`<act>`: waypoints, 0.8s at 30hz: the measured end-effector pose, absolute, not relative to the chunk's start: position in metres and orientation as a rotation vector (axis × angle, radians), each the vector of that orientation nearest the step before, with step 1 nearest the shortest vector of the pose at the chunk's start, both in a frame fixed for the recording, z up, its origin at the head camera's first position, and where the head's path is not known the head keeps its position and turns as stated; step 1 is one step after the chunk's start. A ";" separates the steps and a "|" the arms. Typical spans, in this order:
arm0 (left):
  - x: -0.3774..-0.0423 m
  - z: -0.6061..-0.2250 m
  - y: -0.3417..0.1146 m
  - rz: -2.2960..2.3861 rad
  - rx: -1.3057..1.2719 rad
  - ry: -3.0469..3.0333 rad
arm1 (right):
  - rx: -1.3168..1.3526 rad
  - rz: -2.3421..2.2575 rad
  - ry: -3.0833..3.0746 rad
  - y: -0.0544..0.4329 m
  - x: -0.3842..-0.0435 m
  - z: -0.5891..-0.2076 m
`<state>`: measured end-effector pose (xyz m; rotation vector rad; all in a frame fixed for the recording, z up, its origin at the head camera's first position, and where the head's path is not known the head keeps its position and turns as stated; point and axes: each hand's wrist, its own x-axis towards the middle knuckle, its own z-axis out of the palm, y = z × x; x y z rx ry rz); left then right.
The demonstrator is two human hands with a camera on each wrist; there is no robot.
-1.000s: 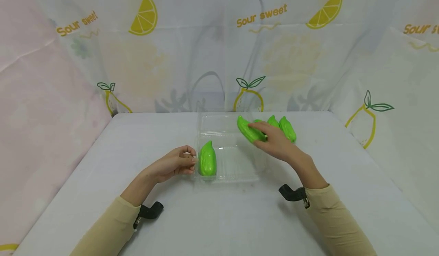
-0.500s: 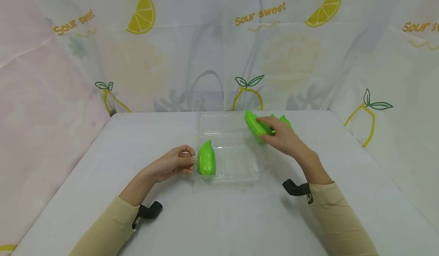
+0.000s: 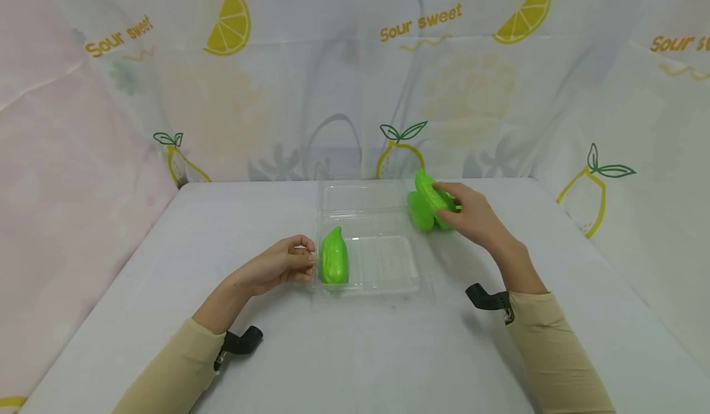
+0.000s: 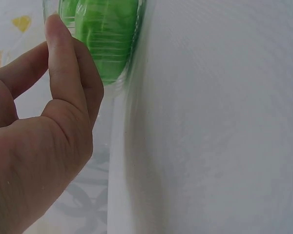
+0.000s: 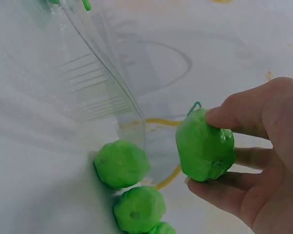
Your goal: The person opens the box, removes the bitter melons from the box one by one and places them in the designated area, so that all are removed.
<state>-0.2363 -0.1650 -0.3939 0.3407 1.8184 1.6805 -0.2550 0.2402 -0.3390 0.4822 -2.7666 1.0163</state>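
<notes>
My right hand (image 3: 471, 214) holds a bumpy green bitter melon (image 3: 429, 191) between thumb and fingers, raised to the right of a clear plastic box (image 3: 383, 266). Below it, more bitter melons lie together on the table; in the right wrist view two of them, a nearer melon (image 5: 121, 163) and another melon (image 5: 139, 209), show their blunt ends, with part of a third. At the box's left side, my left hand (image 3: 285, 263) pinches the rim. One bitter melon (image 3: 334, 257) lies inside along that left wall, its pointed tip facing away from me.
The box's clear lid (image 3: 366, 199) lies folded open at the back. A white cloth covers the table (image 3: 355, 352). Behind it hangs a lemon-printed curtain (image 3: 310, 81). Each wrist carries a black camera mount, such as the right mount (image 3: 488, 298).
My right hand has carried its bitter melon rightward, from over the box's right edge to above the other melons. The left hand and the box have stayed in place.
</notes>
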 end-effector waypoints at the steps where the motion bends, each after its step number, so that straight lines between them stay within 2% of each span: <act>1: -0.236 -0.394 -0.165 1.680 0.342 1.817 | 0.475 1.016 -2.764 0.242 -0.256 -0.340; 24: -0.236 -0.394 -0.165 1.690 0.349 1.785 | 0.224 1.066 -2.742 0.265 -0.256 -0.343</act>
